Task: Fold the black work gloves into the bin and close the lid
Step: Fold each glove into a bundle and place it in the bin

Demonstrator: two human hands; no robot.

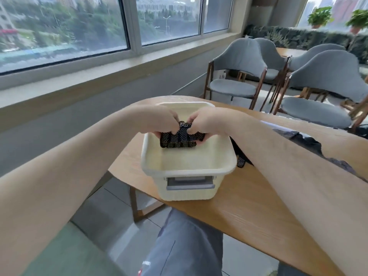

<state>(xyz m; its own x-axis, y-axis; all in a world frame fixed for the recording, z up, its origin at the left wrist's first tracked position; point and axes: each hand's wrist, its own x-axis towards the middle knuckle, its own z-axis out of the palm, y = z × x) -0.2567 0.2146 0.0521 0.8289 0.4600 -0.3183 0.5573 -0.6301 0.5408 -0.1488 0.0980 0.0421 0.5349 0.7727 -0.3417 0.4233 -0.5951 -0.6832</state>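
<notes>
**Item:** folded black work gloves [179,139], one bundle. Black knit with pale grip dots, rolled in rows.
**Location:** inside the cream bin [187,172], at its far end. Whether it rests on the floor cannot be told.
**Long axis:** left to right, across the bin.
**Held:** the left hand [159,120] pinches the left end and the right hand [209,120] the right. Fingers curl over the top, and both hands are equally near.
**Adjacent:** loose black gloves [241,162] lie on the wooden table [249,206], just right of the bin.
**Lid:** not identified.
</notes>
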